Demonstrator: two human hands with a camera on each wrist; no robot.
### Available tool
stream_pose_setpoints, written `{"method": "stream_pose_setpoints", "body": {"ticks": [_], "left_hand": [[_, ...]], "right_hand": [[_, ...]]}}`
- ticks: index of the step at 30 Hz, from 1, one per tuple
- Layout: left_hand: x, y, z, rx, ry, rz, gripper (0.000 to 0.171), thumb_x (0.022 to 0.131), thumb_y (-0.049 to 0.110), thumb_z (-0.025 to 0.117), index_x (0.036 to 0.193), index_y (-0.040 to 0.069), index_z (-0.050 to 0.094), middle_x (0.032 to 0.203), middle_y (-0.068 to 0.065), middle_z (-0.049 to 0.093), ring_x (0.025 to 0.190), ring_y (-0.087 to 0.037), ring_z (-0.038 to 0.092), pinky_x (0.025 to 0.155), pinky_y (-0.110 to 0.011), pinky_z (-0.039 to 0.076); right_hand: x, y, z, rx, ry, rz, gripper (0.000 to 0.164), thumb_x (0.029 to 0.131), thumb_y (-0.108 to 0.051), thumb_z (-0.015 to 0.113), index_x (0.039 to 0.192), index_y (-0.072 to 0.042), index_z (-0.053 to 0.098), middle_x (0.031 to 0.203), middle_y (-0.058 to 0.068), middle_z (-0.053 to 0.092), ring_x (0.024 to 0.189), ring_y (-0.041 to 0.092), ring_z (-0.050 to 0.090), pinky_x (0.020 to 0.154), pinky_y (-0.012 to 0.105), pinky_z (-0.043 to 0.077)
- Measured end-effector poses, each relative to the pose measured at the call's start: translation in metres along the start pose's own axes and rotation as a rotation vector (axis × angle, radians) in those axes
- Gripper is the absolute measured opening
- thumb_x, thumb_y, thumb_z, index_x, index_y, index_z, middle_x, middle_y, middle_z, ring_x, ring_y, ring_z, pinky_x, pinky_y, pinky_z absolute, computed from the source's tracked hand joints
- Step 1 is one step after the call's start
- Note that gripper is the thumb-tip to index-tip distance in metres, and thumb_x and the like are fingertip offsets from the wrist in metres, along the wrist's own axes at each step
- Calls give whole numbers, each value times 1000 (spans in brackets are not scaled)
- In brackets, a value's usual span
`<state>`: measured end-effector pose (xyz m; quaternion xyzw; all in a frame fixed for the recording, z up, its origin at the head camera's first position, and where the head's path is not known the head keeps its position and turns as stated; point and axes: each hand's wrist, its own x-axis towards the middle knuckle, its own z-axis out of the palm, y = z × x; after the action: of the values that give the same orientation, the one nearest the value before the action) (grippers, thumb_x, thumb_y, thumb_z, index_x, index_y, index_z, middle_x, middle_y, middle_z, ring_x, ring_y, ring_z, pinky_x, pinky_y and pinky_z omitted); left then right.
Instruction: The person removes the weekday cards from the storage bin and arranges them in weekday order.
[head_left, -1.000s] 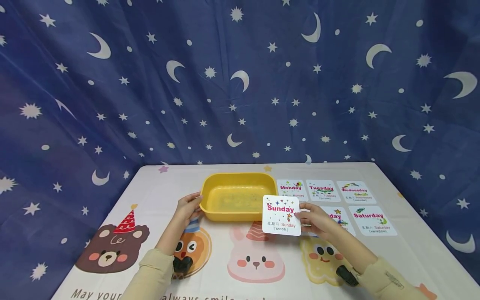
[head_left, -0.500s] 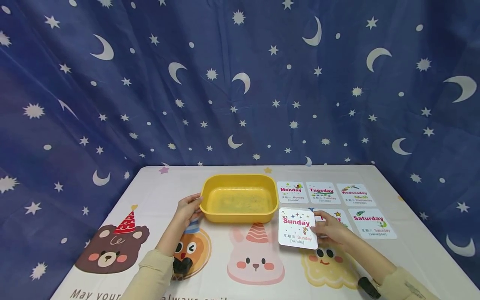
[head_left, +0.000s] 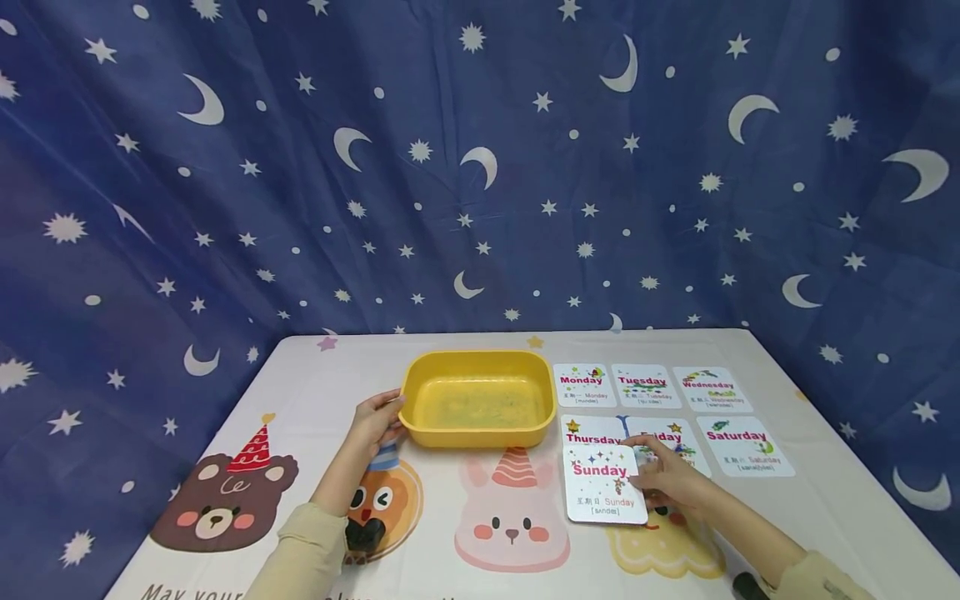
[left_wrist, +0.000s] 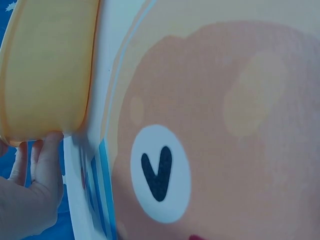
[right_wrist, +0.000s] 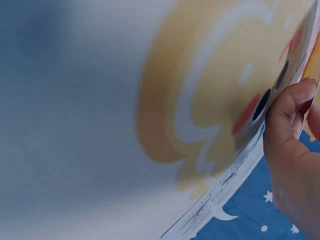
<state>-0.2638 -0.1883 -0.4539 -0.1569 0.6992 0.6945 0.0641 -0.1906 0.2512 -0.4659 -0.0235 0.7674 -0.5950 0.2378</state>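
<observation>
My left hand point(head_left: 377, 421) grips the left end of a yellow plastic basin point(head_left: 476, 437). In the left wrist view its fingers point(left_wrist: 48, 157) meet the underside of the basin's end. Between thumb and fingers of my right hand point(head_left: 669, 478), the right edge of a white card point(head_left: 600, 500) printed "Sunday" is pinched. That card overlaps the lower part of the "Thursday" card point(head_left: 592, 428) in the head view. To its right, the "Friday" card point(head_left: 663, 433) is partly hidden behind my right fingers. The right wrist view shows the held card nearly edge-on.
Behind these lie the "Monday" card point(head_left: 585, 386), "Tuesday" card point(head_left: 647, 386) and "Wednesday" card point(head_left: 712, 390) in a row. The "Saturday" card point(head_left: 745, 447) is at the right. A white cloth with cartoon animals point(head_left: 512, 521) covers the table; a starry blue curtain point(head_left: 480, 167) hangs behind.
My right hand has carried the "Sunday" card from beside the basin's front right corner toward me and to the right, uncovering the top of "Thursday". The left hand stays at the basin.
</observation>
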Motion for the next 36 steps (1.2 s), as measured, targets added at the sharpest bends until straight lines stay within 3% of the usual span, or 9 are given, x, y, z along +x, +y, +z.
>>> {"method": "stream_pose_setpoints", "body": {"ticks": [11,16,25,32,36], "left_hand": [[0,1,-1,2,-9,-2,45,96,16,54,136,-2,44,107,-11,57,74,-9,63,69,-23,58],[0,1,0,-2,-13,7,45,96,15,53,136,-3,44,109,-12,55,74,-8,63,70,-24,59],[1,0,0,-17,-5,-4,45,96,15,53,136,-3,44,108,-13,56,73,-9,63,67,-23,58],[0,0,0,-4,3,-14,45,96,17,54,136,-2,45,112,-15,55,76,-10,63,71,-24,59],[0,1,1,10,8,-18,45,96,18,55,136,-1,45,113,-14,55,76,-9,62,73,-25,59]], "right_hand": [[-8,9,3,-45,-36,-13,54,83,3,60,129,7,31,70,-2,55,53,8,51,48,15,44],[-13,9,5,-151,-17,-63,53,80,3,63,125,10,35,69,-1,46,53,9,49,45,14,43],[-18,9,8,-329,-28,-161,46,77,4,68,116,7,42,67,0,44,54,8,45,47,14,44],[-18,8,16,-552,98,-196,43,75,0,72,111,-2,50,66,1,45,52,7,44,44,14,41],[-17,9,19,-596,150,-180,41,73,-2,75,107,-4,52,67,2,44,52,8,44,43,15,39]]}}
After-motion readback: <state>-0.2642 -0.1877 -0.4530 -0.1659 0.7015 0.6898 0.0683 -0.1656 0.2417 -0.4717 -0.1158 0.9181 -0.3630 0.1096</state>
